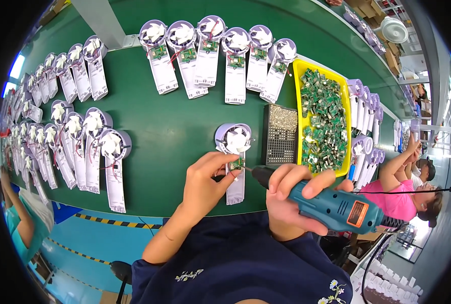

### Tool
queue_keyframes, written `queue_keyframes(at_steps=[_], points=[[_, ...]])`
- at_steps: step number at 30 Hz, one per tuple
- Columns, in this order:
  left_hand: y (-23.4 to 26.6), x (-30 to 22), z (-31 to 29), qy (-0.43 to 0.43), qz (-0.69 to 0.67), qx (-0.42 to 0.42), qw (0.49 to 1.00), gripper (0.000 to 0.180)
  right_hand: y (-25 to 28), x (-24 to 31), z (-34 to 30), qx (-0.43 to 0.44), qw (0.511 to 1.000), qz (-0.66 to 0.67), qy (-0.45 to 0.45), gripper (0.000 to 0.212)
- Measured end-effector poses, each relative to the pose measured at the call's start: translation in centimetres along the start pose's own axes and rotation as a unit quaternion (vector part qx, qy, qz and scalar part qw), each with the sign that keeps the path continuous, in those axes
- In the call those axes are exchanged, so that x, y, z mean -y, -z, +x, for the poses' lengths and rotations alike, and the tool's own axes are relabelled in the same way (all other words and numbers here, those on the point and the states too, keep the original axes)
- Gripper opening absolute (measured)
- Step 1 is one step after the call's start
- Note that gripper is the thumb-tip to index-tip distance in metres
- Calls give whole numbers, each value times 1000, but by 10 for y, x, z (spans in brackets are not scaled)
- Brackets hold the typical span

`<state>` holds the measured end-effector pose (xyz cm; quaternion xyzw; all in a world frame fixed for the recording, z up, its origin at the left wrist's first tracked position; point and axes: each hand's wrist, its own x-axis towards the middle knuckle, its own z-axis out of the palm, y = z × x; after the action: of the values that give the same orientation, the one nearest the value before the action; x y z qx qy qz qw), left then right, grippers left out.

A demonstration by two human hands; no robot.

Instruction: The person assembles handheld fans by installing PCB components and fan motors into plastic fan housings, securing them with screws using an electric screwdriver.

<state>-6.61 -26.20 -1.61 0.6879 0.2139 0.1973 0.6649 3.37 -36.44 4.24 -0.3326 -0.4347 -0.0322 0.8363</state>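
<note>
Green board (236, 164), pinched by left hand (203, 178), could be scratched if four-o'clock driver (336, 209), gripped by right hand (288, 203), slips.

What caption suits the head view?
Left hand holding a circuit board at a fan unit, right hand gripping a teal screwdriver.

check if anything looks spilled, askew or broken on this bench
Nothing looks clearly spilled or broken. The loose green boards are heaped inside the yellow tray. Mildly askew: the far row of fan units splays at differing angles, while the unit by the left hand lies nearly straight. Fine damage is too small to tell.
</note>
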Motion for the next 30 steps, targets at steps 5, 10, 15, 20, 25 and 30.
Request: queue_keyframes(at_steps=[5,10,15,20,25,30], points=[[5,-5,1,24,23,34,999,30,2,-1,-9,-53,997,-30,46,87],[6,-4,2,21,26,38,999,30,5,-4,-11,-40,997,-46,38,84],[5,-3,1,21,23,36,999,31,4,-7,-11,-30,997,-57,37,84],[5,-3,1,19,25,39,999,31,4,-6,-11,-25,997,-65,26,85],[5,-2,1,20,16,40,999,32,7,-9,-11,6,997,-76,26,85],[2,1,0,14,16,35,999,32,6,-10,-11,10,996,-78,40,85]])
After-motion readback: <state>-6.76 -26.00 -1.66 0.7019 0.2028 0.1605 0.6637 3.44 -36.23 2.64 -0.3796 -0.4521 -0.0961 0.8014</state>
